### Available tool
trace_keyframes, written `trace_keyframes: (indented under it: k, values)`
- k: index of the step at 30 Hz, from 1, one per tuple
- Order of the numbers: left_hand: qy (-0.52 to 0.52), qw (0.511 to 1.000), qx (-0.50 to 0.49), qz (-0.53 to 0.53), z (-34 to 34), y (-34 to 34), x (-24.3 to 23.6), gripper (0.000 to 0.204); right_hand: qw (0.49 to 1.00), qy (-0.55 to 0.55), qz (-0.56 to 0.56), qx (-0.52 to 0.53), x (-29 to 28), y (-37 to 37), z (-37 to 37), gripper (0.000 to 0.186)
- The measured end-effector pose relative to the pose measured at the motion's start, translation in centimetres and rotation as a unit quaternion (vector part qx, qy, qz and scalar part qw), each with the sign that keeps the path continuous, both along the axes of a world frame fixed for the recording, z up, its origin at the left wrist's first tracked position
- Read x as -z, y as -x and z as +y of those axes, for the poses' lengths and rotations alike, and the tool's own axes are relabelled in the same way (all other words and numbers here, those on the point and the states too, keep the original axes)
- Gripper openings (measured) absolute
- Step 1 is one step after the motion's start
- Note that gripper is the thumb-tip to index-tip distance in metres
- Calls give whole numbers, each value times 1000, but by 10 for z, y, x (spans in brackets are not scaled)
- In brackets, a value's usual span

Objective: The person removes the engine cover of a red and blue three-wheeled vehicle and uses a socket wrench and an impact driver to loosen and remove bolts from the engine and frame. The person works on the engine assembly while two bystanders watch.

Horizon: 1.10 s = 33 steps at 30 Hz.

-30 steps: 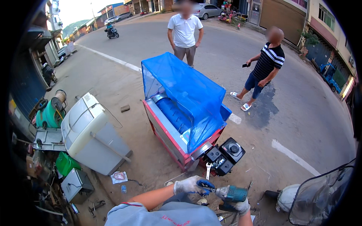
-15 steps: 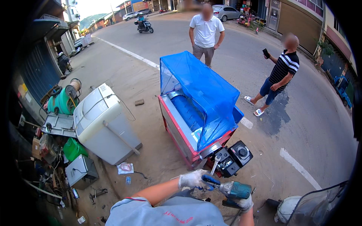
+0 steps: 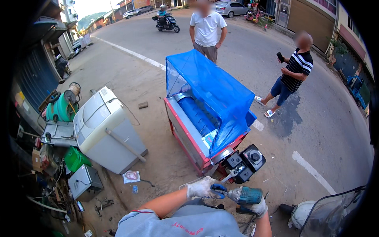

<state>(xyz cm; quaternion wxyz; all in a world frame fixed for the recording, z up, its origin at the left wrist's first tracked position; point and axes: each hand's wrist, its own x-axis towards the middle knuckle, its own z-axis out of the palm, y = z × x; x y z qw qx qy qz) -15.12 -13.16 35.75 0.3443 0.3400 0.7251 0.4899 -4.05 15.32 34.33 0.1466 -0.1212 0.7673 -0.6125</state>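
My left hand (image 3: 201, 189), in a white-and-blue glove, is closed around the front attachment of a teal impact wrench (image 3: 244, 194). My right hand (image 3: 258, 207), also gloved, grips the tool's handle. Just beyond my hands, a black engine (image 3: 246, 162) is mounted at the near end of a red-framed machine (image 3: 183, 138) with a blue drum (image 3: 193, 112) under a blue mesh cover (image 3: 205, 79). A silver spanner (image 3: 231, 177) slants against the engine. What lies inside my left fingers is partly hidden.
A white washing machine (image 3: 98, 130) and piled clutter (image 3: 49, 166) are on the left. Two people stand beyond the machine: one in white (image 3: 205, 31), one in stripes (image 3: 296, 71) holding a phone. A scooter rider (image 3: 166, 23) is on the road. A covered scooter (image 3: 319, 213) is at lower right.
The scooter rider has moved rightward along the road. The striped-shirt person has raised both hands with the phone. The spanner leans differently, and the view has shifted, with most things appearing farther right.
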Motion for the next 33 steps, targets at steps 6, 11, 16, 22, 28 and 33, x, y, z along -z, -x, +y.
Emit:
trace_keyframes:
  k: [6, 11, 16, 22, 28, 33]
  values:
    - [-35, 999, -9, -8, 0, 7, 14, 43, 995, -32, 90, -2, -15, 7, -8, 60]
    - [-26, 994, -105, -30, 19, 26, -5, 41, 981, 1, 15, 193, -8, -3, 2, 48]
    - [-9, 989, -61, 136, 63, 24, -2, 43, 979, -22, 18, 201, 1, -16, 38, 58]
    - [25, 993, -39, 107, 148, 4, 7, 44, 967, 12, -36, 251, 20, -41, 113, 60]
    - [81, 996, 30, -26, 242, -8, 28, 51, 971, -126, 114, 169, 42, -69, 218, 44]
    - [70, 994, 86, -21, 307, -18, 49, 50, 986, -84, 0, 147, 52, -86, 280, 45]
